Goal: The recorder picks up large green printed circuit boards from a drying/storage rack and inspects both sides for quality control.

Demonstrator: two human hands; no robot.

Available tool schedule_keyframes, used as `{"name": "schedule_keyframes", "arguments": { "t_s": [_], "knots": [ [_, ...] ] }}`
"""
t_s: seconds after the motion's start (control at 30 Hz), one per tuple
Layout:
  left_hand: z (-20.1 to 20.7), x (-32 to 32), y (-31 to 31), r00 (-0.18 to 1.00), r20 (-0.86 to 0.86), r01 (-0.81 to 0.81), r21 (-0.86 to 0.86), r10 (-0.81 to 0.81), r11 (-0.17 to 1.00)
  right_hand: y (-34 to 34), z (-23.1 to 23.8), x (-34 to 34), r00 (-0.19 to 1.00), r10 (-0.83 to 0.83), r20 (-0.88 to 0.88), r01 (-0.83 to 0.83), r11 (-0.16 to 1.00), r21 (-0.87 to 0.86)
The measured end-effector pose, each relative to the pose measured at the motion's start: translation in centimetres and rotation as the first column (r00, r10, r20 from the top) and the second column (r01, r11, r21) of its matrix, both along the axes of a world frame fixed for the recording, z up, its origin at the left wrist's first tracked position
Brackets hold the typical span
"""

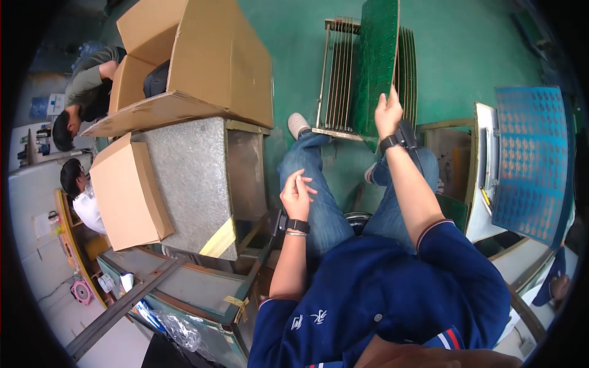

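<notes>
My right hand (388, 114) grips the lower near edge of a large green circuit-board panel (375, 67), which stands on edge with small marks across its face. The panel is at a metal rack (341, 73) on the floor, where several thin sheets stand upright in rows; whether its lower edge sits in a slot is hidden. Over my left thigh hovers my left hand (296, 196), empty, its fingers loosely bent and slightly apart. Both wrists wear black bands.
An open cardboard box (227, 61) stands left on a grey-topped cabinet (190, 178), beside a smaller carton (132, 193). At right, a blue patterned sheet (532, 162) stands near a white surface holding a yellow tool (486, 199). Two people are at far left; another person's hand (559, 286) shows at lower right.
</notes>
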State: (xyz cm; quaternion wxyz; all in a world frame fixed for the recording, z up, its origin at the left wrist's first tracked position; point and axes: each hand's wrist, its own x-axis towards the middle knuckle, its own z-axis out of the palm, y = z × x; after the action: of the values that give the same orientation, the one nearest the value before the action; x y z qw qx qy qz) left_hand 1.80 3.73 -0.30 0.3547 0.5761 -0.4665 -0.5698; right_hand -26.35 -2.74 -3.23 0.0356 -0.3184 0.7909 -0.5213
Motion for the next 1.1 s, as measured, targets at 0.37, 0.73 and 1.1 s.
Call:
{"name": "schedule_keyframes", "arguments": {
  "t_s": [0.37,0.73,1.1],
  "knots": [
    [-0.3,0.1,-0.2,0.994,0.112,0.021,-0.059,-0.014,0.998,-6.1,-4.8,-3.7,0.993,0.046,0.106,-0.058,0.992,0.113],
    [-0.6,0.1,0.0,0.989,0.149,0.006,-0.053,0.002,0.999,-5.6,-11.7,0.7,0.932,0.355,-0.075,-0.125,0.509,0.852],
    [-1.1,-0.4,-0.2,0.989,0.142,0.069,-0.153,-0.048,0.986,-5.5,-12.2,0.9,0.921,0.31,-0.236,-0.031,0.662,0.749]
  ]
}}
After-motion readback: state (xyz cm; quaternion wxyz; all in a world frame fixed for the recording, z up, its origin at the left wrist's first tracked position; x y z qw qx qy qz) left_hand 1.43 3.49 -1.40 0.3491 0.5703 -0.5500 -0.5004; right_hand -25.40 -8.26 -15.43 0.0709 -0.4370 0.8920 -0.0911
